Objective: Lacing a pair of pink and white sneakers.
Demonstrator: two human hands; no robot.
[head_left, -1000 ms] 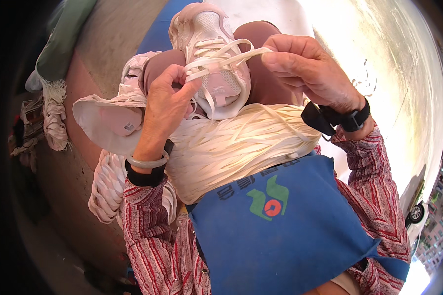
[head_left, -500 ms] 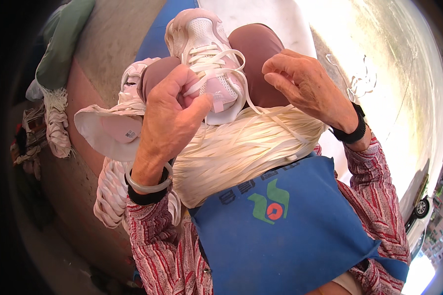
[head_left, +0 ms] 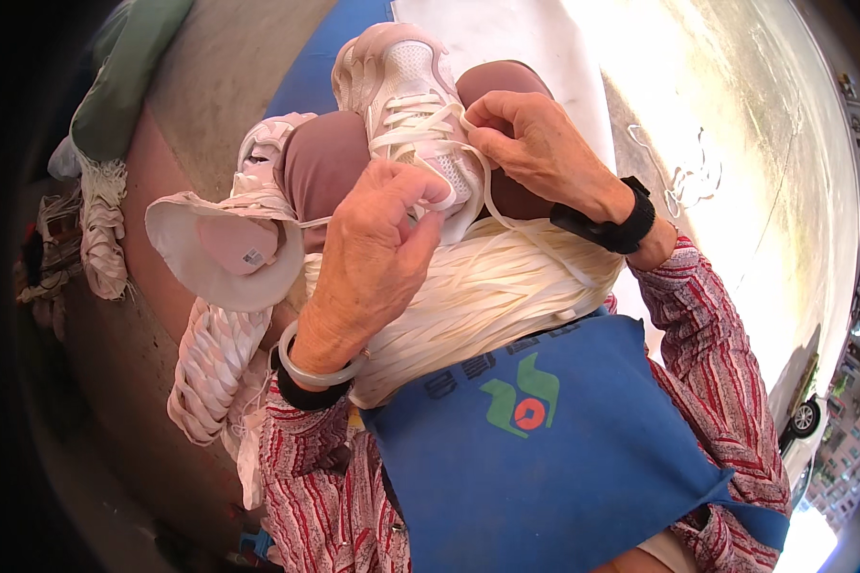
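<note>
A pink and white shoe upper (head_left: 416,72) with a mesh surface stands between my knees, its opening side toward the far end. A cream flat shoelace (head_left: 488,186) runs through its eyelets and loops loosely down its right side. My right hand (head_left: 535,148) pinches the lace beside the eyelet rows. Lower down, at the near end of the upper, my left hand (head_left: 373,263) is closed with a piece of the lace at its fingertips; the palm side is hidden. Across my lap, just below the upper, lies a thick bundle of cream laces (head_left: 487,286).
More pink and white uppers (head_left: 244,244) are stacked left of my knee, with a braided-looking pile (head_left: 218,372) below. A blue apron (head_left: 545,468) covers my lap. Loose laces (head_left: 690,181) lie on the floor at right. Green cloth (head_left: 129,86) hangs at far left.
My right hand has moved left and up to the eyelets and taken the lace. My left hand has shifted right and down, toward the near end of the upper. The lace loop is drawn in closer.
</note>
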